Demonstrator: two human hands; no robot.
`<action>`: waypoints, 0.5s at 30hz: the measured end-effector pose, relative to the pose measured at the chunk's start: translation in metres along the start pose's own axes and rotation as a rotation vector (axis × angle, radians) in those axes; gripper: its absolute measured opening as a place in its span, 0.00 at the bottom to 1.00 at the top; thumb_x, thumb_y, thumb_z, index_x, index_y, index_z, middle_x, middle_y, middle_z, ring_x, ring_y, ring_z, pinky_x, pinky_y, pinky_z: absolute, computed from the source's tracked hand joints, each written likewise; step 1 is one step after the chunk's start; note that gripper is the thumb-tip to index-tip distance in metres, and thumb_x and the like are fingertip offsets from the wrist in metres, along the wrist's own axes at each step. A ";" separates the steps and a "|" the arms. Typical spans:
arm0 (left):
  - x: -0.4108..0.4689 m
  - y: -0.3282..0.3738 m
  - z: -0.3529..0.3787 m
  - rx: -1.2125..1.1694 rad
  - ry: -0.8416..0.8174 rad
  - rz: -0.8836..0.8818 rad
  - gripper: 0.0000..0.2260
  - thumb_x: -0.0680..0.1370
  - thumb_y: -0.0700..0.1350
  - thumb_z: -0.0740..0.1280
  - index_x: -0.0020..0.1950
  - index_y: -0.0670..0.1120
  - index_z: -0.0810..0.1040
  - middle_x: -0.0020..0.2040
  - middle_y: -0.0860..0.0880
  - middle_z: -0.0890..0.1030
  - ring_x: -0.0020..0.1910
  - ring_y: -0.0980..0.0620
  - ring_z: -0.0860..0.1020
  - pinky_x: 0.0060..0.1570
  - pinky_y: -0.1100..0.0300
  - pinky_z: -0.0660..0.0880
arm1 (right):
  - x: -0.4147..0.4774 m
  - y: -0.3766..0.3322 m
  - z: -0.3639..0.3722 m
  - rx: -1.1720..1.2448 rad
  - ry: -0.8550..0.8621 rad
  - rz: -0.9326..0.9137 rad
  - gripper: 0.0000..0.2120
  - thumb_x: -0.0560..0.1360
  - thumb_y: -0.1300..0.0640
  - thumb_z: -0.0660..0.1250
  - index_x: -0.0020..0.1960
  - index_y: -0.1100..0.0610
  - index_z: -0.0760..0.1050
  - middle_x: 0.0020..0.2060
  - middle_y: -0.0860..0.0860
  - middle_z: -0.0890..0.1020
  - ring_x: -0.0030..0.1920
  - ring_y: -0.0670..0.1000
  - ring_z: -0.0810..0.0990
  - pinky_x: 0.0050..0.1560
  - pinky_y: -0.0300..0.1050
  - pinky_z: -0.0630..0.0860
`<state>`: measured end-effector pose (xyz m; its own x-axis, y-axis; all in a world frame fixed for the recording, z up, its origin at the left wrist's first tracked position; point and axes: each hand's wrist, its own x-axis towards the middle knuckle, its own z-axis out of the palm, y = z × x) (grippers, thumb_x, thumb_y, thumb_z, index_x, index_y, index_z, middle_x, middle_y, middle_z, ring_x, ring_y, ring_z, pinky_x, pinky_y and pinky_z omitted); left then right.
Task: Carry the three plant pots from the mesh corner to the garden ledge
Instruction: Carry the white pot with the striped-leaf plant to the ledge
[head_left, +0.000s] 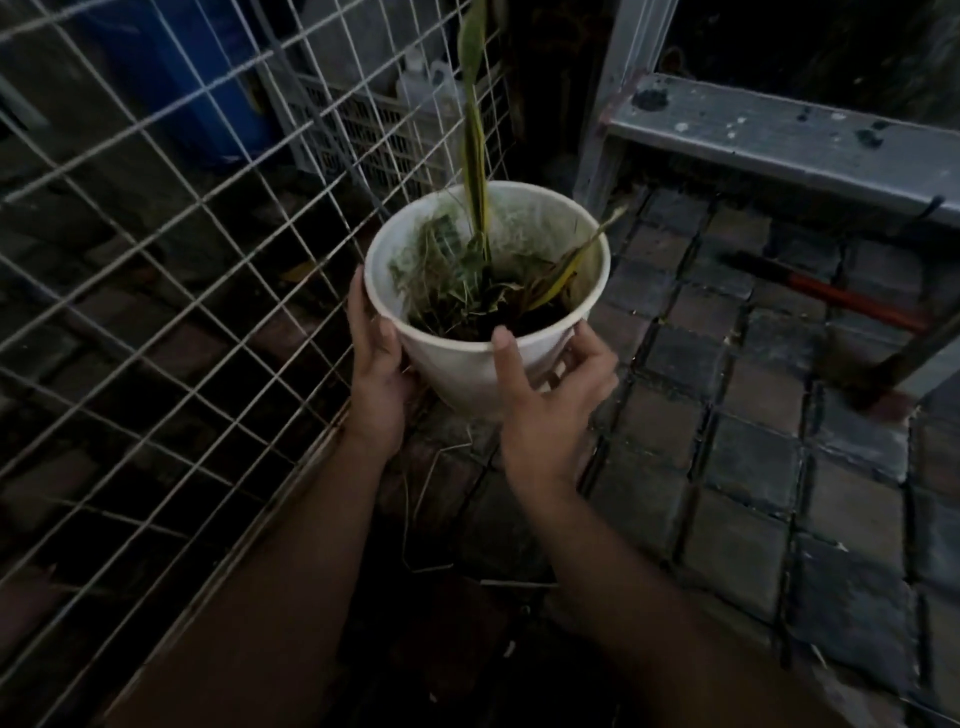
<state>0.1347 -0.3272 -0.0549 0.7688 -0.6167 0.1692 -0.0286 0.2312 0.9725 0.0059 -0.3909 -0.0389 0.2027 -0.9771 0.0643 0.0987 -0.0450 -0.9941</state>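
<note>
A white plant pot (462, 364) with a tall green leaf and dry grass in it sits in the corner beside the wire mesh (171, 291). My left hand (376, 364) presses flat against the pot's left side. On the pot's near right side is my right hand (545, 410), thumb up on the wall and fingers curled around it. Whether the pot rests on the paving or is lifted I cannot tell. No other pot is in sight.
Wire mesh runs along the left, with a blue drum (176, 78) and a slatted crate (363, 124) behind it. A grey painted beam (779, 140) crosses the upper right. A red-handled tool (831, 293) lies on the brick paving (727, 467).
</note>
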 end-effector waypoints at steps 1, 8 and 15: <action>0.000 -0.004 0.001 0.005 -0.011 -0.002 0.40 0.78 0.63 0.68 0.83 0.52 0.54 0.83 0.46 0.64 0.79 0.47 0.68 0.73 0.44 0.71 | 0.003 0.008 -0.006 0.027 -0.042 -0.004 0.38 0.67 0.40 0.77 0.69 0.52 0.65 0.69 0.54 0.67 0.72 0.58 0.71 0.71 0.55 0.75; -0.008 -0.049 0.005 0.118 -0.094 -0.033 0.59 0.69 0.54 0.80 0.84 0.46 0.40 0.84 0.43 0.57 0.80 0.50 0.66 0.70 0.58 0.74 | 0.042 0.058 -0.056 -0.141 -0.340 -0.044 0.48 0.64 0.36 0.79 0.76 0.47 0.61 0.75 0.52 0.67 0.76 0.50 0.69 0.75 0.56 0.72; -0.007 -0.071 0.012 0.244 -0.059 -0.060 0.69 0.58 0.54 0.86 0.80 0.60 0.36 0.75 0.64 0.62 0.73 0.68 0.69 0.72 0.49 0.74 | 0.069 0.073 -0.062 -0.106 -0.499 0.014 0.57 0.62 0.41 0.82 0.81 0.50 0.55 0.78 0.51 0.65 0.78 0.49 0.66 0.74 0.46 0.72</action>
<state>0.1232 -0.3484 -0.1235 0.7353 -0.6684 0.1122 -0.1427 0.0091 0.9897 -0.0331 -0.4745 -0.1121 0.6469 -0.7603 0.0586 -0.0019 -0.0784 -0.9969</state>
